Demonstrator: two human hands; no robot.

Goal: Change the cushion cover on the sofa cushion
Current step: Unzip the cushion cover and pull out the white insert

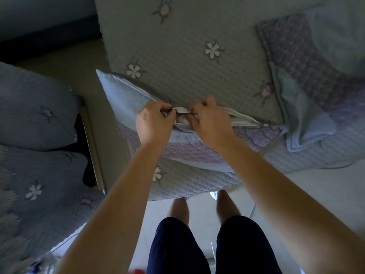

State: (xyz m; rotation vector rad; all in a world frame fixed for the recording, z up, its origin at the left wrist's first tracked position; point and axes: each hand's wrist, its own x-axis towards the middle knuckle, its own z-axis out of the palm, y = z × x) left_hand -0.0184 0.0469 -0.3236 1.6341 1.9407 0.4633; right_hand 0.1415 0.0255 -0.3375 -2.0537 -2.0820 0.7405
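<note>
A sofa cushion in a pale blue and lilac quilted cover [126,99] lies on the sofa seat [177,46] in front of me. Its zipper opening [245,121] runs along the near edge, gaping at the right, with the white inner cushion [182,120] showing in the gap. My left hand [154,121] pinches the cover at the zipper, apparently on the small dark pull. My right hand [211,123] grips the cover's edge just to the right of it. The two hands almost touch.
A second lilac-checked and blue cover [296,80] lies crumpled on the seat at the right. Two blue flowered cushions [33,115] sit at the left beside a metal frame edge [91,147]. My legs stand on the pale tile floor [296,194].
</note>
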